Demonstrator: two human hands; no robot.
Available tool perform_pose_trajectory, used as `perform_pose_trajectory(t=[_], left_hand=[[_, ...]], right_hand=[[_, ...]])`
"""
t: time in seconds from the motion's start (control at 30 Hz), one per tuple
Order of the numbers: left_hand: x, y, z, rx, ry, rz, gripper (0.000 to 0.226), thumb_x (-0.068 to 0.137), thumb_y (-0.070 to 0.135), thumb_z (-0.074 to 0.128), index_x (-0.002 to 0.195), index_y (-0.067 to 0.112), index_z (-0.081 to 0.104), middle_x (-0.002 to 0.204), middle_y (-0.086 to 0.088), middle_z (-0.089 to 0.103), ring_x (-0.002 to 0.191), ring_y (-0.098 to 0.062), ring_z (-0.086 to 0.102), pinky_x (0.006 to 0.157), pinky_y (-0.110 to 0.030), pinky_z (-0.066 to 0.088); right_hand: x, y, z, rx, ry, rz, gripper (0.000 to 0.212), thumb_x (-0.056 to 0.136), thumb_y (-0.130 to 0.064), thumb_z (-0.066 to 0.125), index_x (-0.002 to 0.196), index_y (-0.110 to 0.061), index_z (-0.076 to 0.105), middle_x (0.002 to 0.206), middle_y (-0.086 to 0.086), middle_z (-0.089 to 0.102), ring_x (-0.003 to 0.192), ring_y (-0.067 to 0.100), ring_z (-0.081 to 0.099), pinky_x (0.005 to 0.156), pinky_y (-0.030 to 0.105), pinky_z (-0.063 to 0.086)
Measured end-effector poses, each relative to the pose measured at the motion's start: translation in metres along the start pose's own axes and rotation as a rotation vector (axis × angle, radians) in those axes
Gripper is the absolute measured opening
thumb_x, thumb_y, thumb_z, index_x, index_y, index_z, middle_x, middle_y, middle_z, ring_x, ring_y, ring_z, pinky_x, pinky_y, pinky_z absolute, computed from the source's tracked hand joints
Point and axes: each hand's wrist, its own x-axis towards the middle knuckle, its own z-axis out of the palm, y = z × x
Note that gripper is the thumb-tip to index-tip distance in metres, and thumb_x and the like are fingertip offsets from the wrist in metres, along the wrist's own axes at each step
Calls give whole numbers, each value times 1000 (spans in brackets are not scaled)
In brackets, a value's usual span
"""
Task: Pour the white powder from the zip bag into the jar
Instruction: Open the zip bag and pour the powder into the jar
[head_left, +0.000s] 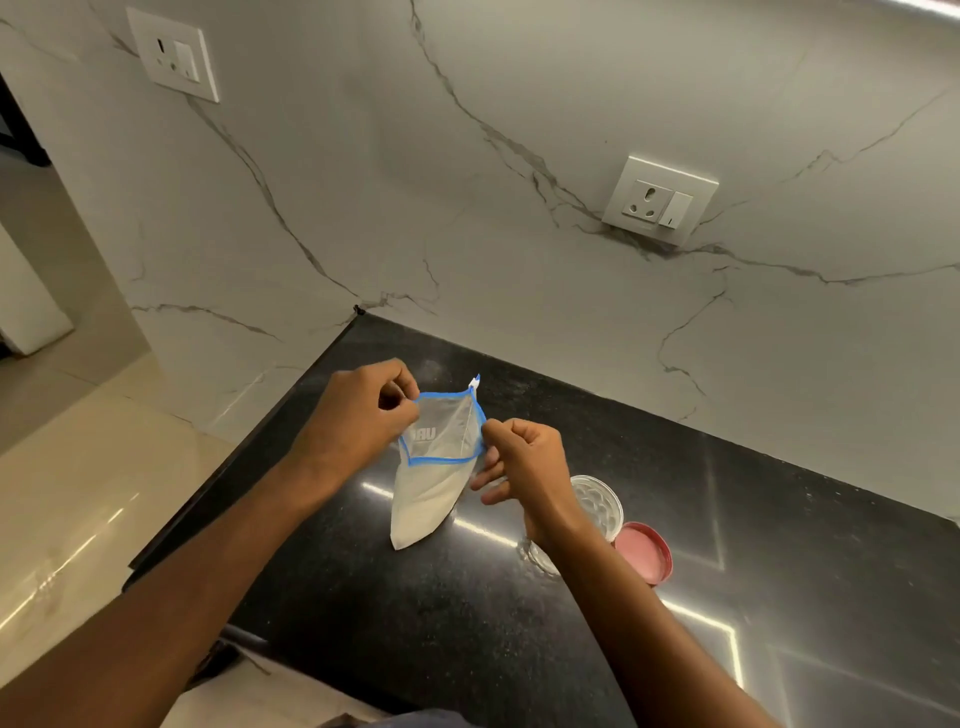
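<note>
Head view, I see my left hand (358, 415) and right hand (524, 462) pinched on opposite rims of the zip bag (434, 483), mouth spread open, white powder (421, 514) inside, above black tabletop (415, 623), clear jar (597, 504) at four o'clock, pink lid (644, 553) just beside it.

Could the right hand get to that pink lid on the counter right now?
Probably, but not freely: the right hand is pinching the zip bag rim. The pink lid lies uncovered just beside its wrist, with nothing between.
</note>
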Motion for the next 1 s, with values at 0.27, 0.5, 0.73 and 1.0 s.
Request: perform_pose_trajectory(t=[0.27,0.5,0.73,1.0], left_hand=[[13,56,5,343,-301,60,14,94,27,68,89,30,81,88,8,70,76,-11,67,64,-26,52],[47,88,35,533,-327,-53,38,97,54,65,93,17,75,84,-3,70,78,-17,67,75,-35,54],[63,109,22,461,-159,107,33,96,52,66,92,24,81,78,3,73,75,-18,69,70,-32,52],[78,190,15,154,135,508,42,96,56,65,79,20,80,70,3,75,61,-18,66,54,-21,38]], right_hand=[[-7,3,-2,-115,-10,-100,16,102,-16,65,98,0,69,77,11,73,61,21,75,52,30,60],[-7,3,3,-160,-15,-161,14,103,-16,63,92,-9,70,80,8,73,59,14,72,51,26,60],[1,-1,-37,-41,122,-257,10,102,-25,69,101,-15,73,88,7,75,64,12,73,54,25,58],[22,-13,-126,102,484,-115,13,103,-34,64,98,-24,70,105,0,73,93,17,68,76,39,60]])
